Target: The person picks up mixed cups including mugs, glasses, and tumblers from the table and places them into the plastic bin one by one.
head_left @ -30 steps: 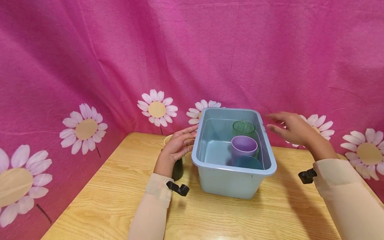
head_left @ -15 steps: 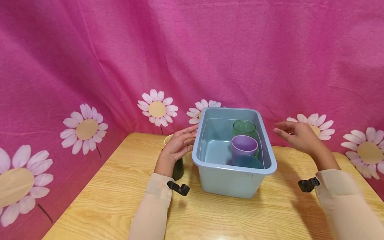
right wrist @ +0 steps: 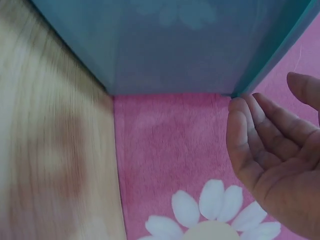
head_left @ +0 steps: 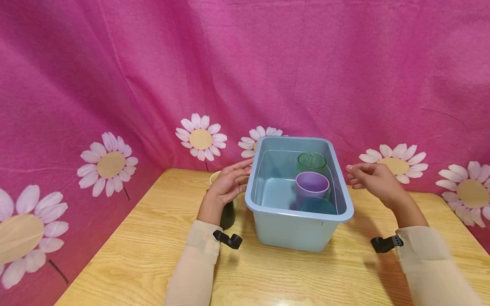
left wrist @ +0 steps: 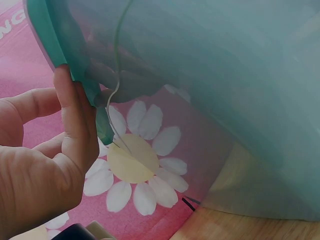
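Note:
A blue-grey plastic tub [head_left: 289, 233] stands on the table with several cups in its right half. Among them are a green glass tumbler [head_left: 311, 160], a purple cup [head_left: 311, 183] and a teal one [head_left: 317, 205] at the near end. My left hand [head_left: 228, 183] rests its relaxed fingers against the tub's left rim, from outside; in the left wrist view the fingertips [left wrist: 62, 77] meet the rim's edge. Off the tub's right side, my right hand [head_left: 377, 180] hovers with loosely bent fingers and nothing in it. The right wrist view shows its fingertips [right wrist: 239, 105] near the rim corner.
Behind my left hand, a pale yellow rim [head_left: 214, 176] and a dark cylindrical object [head_left: 227, 216] partly show on the wooden table [head_left: 268, 276]. A pink cloth [head_left: 245, 63] with daisies hangs behind and to the left.
My right hand has moved a little right and down from the tub's rim, and its fingers have bent more. The left hand and the tub stay in place.

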### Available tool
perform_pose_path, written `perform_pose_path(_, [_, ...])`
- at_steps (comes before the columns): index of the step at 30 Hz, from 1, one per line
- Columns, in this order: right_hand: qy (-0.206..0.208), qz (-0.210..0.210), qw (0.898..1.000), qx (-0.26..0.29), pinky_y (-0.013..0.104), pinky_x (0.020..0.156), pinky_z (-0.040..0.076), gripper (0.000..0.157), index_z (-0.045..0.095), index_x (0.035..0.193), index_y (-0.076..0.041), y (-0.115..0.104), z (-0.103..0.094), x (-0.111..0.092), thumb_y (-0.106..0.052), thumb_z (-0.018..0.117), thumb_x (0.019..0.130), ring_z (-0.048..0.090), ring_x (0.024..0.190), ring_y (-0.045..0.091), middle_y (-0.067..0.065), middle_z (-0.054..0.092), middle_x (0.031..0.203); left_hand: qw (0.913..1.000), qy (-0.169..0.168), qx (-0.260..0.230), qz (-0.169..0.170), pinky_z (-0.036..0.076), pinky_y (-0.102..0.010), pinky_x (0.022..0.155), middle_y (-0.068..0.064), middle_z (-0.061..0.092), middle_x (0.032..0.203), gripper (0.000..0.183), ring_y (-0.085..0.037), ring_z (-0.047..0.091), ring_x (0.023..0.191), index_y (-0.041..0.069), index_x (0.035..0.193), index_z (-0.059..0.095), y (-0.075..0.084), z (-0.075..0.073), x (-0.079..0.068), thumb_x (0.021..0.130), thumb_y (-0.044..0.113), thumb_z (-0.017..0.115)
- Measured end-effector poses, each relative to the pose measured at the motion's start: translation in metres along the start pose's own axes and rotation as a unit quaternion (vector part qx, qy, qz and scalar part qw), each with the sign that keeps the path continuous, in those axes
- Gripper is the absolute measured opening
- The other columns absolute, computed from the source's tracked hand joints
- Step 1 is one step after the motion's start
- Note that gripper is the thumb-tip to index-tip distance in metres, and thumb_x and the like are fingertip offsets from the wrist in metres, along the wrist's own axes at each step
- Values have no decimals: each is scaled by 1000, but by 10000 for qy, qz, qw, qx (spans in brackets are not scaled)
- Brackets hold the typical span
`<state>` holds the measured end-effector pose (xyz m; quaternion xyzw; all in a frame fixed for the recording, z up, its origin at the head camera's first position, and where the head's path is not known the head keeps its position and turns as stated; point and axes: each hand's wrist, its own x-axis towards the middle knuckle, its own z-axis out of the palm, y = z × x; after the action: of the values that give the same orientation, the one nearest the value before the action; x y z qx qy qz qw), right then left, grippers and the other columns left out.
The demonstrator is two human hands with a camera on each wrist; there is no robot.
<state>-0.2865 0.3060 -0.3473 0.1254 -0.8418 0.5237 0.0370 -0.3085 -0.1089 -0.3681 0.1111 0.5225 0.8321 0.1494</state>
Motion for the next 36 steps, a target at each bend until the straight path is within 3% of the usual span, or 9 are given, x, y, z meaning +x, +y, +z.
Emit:
perform_pose_path(5, [-167, 118, 9938, 1092, 28, 75, 61, 17, 74, 100, -13, 2, 5, -2, -21, 60, 105, 74, 80, 12, -1, 75, 87, 10000, 11, -32, -12, 59, -27, 70, -4, 70, 115, 47, -17, 68, 86, 5, 150, 52, 0, 0, 0, 103, 4, 55])
perform_pose_path(13, [-338, 488, 9783, 1983, 26, 77, 61, 21, 77, 95, -23, 2, 9, -8, -25, 59, 105, 74, 86, 13, -1, 76, 94, 10000, -46, -31, 10, 59, -27, 70, -3, 70, 113, 48, -17, 68, 86, 4, 151, 49, 0, 0, 0, 104, 4, 53])
perform_pose_path(26, [-579, 251, 9355, 3477, 25, 80, 60, 26, 78, 103, -12, 4, 26, -21, -8, 53, 107, 75, 87, 13, 3, 77, 97, 10000, 19, -8, 7, 59, -27, 71, -5, 69, 114, 46, -18, 68, 88, 4, 150, 51, -1, 0, -1, 104, 4, 53])
perform_pose_path(36, [-560, 355, 9296, 3626, 25, 79, 60, 26, 79, 102, -11, -2, 29, -23, -7, 53, 106, 75, 87, 14, 2, 78, 98, 9998, 180, 93, -53, 59, -28, 71, -6, 68, 116, 44, -20, 67, 91, 6, 148, 55, 3, 1, -2, 103, 7, 56])
